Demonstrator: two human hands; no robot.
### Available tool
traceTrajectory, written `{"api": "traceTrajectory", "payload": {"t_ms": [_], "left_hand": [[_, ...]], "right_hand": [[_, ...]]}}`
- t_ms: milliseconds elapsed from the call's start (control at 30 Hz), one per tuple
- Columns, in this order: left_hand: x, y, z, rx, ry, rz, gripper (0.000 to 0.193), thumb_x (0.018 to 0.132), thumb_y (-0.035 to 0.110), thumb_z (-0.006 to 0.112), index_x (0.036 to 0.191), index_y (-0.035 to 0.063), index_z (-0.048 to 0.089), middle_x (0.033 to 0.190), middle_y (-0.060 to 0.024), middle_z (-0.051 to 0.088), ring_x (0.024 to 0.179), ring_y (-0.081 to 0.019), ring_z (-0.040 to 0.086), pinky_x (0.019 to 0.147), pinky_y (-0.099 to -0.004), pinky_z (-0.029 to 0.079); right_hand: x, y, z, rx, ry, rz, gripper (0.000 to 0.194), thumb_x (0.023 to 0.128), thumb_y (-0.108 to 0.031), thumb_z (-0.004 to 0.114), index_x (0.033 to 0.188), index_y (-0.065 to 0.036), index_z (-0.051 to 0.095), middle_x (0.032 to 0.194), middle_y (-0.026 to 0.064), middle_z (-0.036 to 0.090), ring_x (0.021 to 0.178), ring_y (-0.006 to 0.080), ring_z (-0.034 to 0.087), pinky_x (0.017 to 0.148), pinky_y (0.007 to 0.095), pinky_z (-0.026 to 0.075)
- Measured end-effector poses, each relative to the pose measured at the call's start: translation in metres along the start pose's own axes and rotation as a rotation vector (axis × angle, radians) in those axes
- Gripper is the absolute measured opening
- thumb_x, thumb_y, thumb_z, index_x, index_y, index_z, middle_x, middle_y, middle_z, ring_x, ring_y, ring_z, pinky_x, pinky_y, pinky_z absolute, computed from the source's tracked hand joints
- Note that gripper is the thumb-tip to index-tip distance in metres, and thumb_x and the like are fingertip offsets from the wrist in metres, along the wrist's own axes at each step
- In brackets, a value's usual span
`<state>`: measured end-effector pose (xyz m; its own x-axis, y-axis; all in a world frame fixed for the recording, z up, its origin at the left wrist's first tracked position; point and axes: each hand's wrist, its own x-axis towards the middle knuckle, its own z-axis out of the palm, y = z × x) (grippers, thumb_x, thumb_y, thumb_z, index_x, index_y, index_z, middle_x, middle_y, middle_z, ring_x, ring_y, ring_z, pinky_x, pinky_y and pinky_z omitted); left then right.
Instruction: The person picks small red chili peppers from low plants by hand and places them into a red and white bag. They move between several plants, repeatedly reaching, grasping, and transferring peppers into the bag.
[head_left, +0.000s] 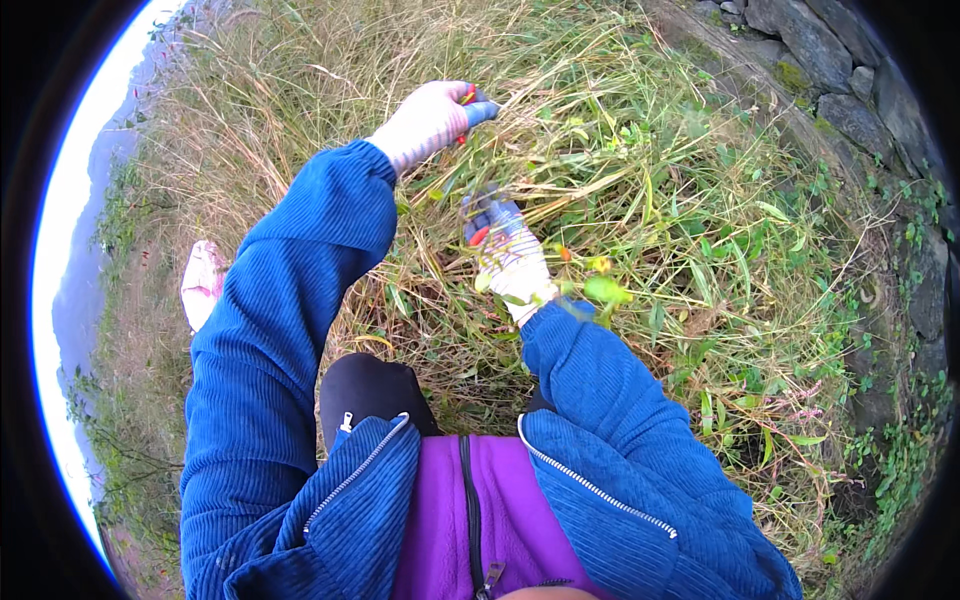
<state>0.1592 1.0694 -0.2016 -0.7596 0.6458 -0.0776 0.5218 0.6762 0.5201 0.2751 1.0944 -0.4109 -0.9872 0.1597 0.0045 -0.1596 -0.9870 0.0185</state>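
My left hand (431, 124), in a striped knit glove with blue-grey coated fingers, reaches out over the grass. Its fingers are closed on slim red fruit (469, 94), which look like chili peppers; red shows above and below the fingers. Nearer to me, my right hand (510, 247) wears a matching glove, palm partly up and fingers curled and blurred. A red pepper-like fruit (478, 236) lies in it. Blurred green leaves (606, 289) and an orange fruit (600, 264) hang over the right wrist, on stems hard to trace.
Tall dry grass (247, 97) rises ahead and to the left. Flattened grass and weeds (675, 210) cover the ground at right, below a stone wall (862, 120). A pale pink bag or cloth (201, 285) sits left of my left sleeve. My dark-clad knee (375, 394) is bent beneath me.
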Motion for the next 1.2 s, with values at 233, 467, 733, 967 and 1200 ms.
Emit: {"api": "traceTrajectory", "payload": {"t_ms": [233,467,733,967,1200], "left_hand": [[-0.086,-0.041,-0.038,-1.299,0.086,0.067,0.026,0.098,0.027,0.053,0.11,0.0053,0.055,0.066,0.007,0.042,0.048,-0.0018,0.033,0.041,-0.0173,0.027],[-0.195,-0.08,-0.009,-2.284,0.031,-0.187,0.031,0.099,0.03,0.05,0.108,0.0024,0.059,0.079,-0.0038,0.053,0.059,-0.0077,0.049,0.047,-0.0182,0.041],[-0.243,-0.101,0.046,-2.428,-0.101,-0.56,0.026,0.097,0.026,0.053,0.108,0.0035,0.058,0.111,-0.0145,0.061,0.091,-0.0218,0.064,0.068,-0.0315,0.06],[-0.246,-0.13,0.07,-2.403,-0.296,-0.664,0.027,0.097,0.026,0.052,0.112,0.0039,0.054,0.092,-0.005,0.053,0.065,-0.0082,0.049,0.053,-0.0203,0.047],[-0.239,-0.144,0.077,-2.285,-0.165,-0.584,0.041,0.096,0.04,0.051,0.113,0.0033,0.055,0.095,-0.0096,0.06,0.072,-0.0155,0.059,0.057,-0.0244,0.053]], "right_hand": [[0.002,0.0,0.006,-0.463,0.311,-0.102,0.035,0.09,-0.007,0.053,0.125,-0.007,0.054,0.11,0.0107,0.065,0.098,0.025,0.062,0.084,0.0378,0.05],[-0.032,-0.009,0.059,-2.667,-0.142,-0.181,0.028,0.086,-0.027,0.056,0.098,-0.001,0.058,0.079,0.0199,0.063,0.074,0.0361,0.062,0.066,0.0471,0.05],[-0.028,0.015,0.087,-2.652,-0.732,-0.736,0.04,0.085,-0.018,0.05,0.122,-0.005,0.056,0.111,0.0158,0.061,0.105,0.0323,0.058,0.096,0.0451,0.043],[-0.018,-0.045,0.022,-3.025,0.092,0.763,0.031,0.084,-0.033,0.052,0.099,-0.013,0.07,0.103,0.0083,0.068,0.101,0.0255,0.063,0.088,0.0401,0.047],[-0.054,-0.047,-0.024,-3.238,-0.246,0.141,0.02,0.079,-0.025,0.054,0.076,-0.012,0.068,0.08,0.0079,0.065,0.08,0.025,0.064,0.068,0.0411,0.05]]}}
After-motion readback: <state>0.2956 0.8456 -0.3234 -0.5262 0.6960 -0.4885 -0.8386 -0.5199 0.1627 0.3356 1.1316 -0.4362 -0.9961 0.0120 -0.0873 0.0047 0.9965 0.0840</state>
